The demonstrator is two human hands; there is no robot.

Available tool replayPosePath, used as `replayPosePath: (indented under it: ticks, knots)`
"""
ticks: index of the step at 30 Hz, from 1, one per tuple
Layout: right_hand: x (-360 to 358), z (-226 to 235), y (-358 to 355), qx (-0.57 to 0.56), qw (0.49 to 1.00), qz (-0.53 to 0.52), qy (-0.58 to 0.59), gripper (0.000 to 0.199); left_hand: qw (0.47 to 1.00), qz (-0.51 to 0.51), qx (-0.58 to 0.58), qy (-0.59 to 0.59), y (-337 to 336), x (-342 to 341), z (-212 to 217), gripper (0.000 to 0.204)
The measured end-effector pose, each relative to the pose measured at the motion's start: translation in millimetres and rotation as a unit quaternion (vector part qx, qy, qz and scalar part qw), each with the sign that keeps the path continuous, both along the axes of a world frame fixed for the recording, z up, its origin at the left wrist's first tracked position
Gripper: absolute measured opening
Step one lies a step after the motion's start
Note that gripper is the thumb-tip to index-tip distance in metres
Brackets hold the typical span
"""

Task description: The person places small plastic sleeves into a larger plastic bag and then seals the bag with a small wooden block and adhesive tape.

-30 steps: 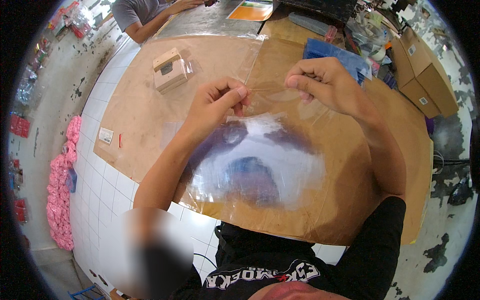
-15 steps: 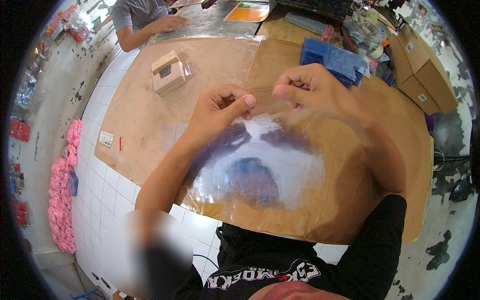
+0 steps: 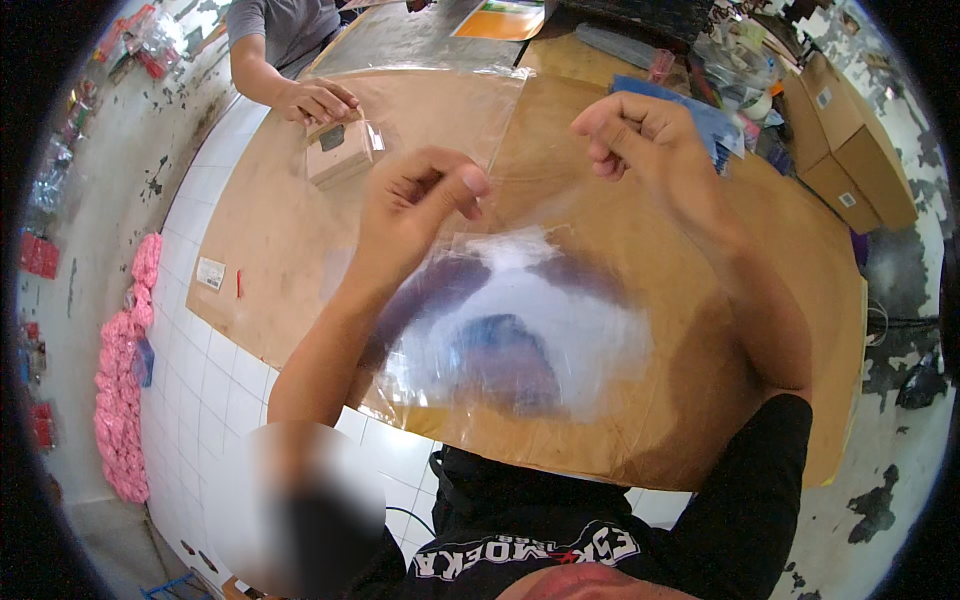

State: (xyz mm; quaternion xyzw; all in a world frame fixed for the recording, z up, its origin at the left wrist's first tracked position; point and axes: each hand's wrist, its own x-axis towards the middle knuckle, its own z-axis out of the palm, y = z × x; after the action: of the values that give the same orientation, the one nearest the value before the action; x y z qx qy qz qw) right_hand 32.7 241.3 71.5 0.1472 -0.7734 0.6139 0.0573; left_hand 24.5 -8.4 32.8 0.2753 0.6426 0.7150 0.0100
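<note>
My left hand (image 3: 428,195) is raised over the table, its fingers curled and the thumb pressed to the forefinger. To the right and a little farther off, my right hand (image 3: 640,140) is closed in a similar pinch. Whatever either one grips is too thin or see-through to make out. Below them lies a shiny clear plastic sheet or stack of sheets (image 3: 600,345), with glare and dark reflections on it. Blue plastic packets (image 3: 640,88) lie partly hidden behind my right hand. Beyond my left hand stands a pale wooden block-like box (image 3: 345,158).
Brown paper covers the table (image 3: 260,230). A co-worker's hand (image 3: 318,100) rests at the wooden box. A white label (image 3: 210,273) and a small red strip (image 3: 239,284) lie at left. A cardboard box (image 3: 850,150) stands at far right; pink bundles (image 3: 120,400) line the floor at left.
My hands have drawn apart and moved farther from me, the right one the more. The co-worker's hand has come from the far table down onto the wooden box.
</note>
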Motion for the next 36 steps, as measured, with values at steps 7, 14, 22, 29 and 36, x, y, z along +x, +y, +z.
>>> replayPosePath:
  ticks: [7,14,22,29,36]
  knots:
    - [-17.9,-27.6,2.3,-0.054,0.966,0.063,-0.245,0.019,0.991,0.051,0.117,-0.033,-8.2,-13.7,-3.4,0.014]
    - [7.7,-26.9,-24.9,-0.060,0.929,0.252,-0.265,0.040,0.976,0.046,0.184,-0.107,-4.8,-12.8,-7.1,0.016]
    - [12.8,-35.2,-31.9,-0.158,0.945,0.167,-0.232,0.032,0.977,0.032,0.170,-0.123,0.9,-12.7,-13.9,0.017]
    - [6.5,-36.4,-24.9,-0.143,0.973,0.088,-0.156,0.024,0.982,0.052,0.157,-0.091,-1.4,-13.5,-11.7,0.016]
    - [-0.2,-38.9,-20.7,-0.146,0.975,0.067,-0.155,0.028,0.977,0.060,0.188,-0.084,-15.2,-22.8,-5.2,0.016]
